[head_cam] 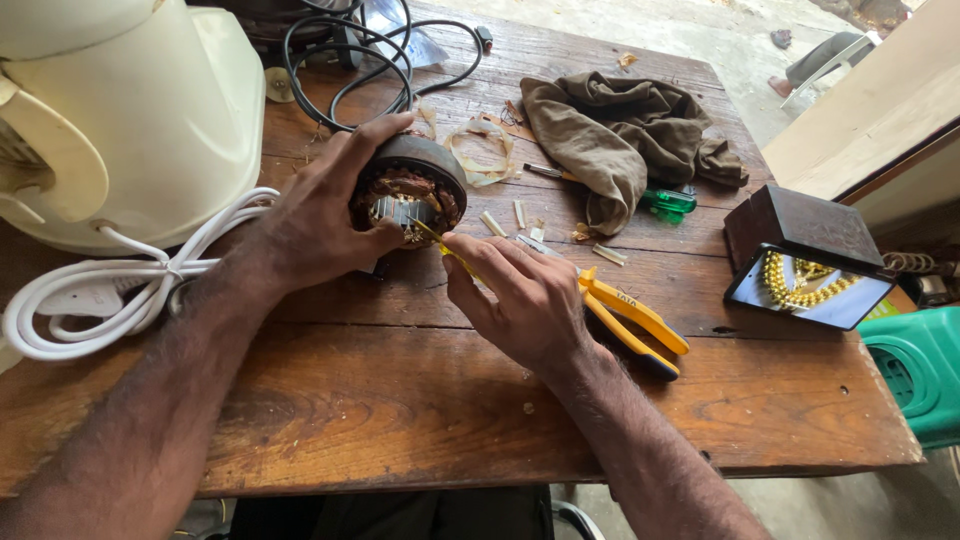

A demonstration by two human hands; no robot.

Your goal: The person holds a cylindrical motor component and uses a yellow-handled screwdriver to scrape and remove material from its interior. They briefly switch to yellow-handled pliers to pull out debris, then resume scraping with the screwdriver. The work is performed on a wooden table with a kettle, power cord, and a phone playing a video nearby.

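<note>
Two hands at work: left hand [318, 225] steadying motor stator [408, 192] on worktop [420, 400], right hand [520, 300] pinching yellow strip [447, 250] into its windings.

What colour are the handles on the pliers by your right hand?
Yellow, black underneath, on the pliers. Head view.

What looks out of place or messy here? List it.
Pale insulation strips lie scattered loose on the wooden table beside the motor stator, and a brown rag is crumpled over a green-handled screwdriver.
</note>
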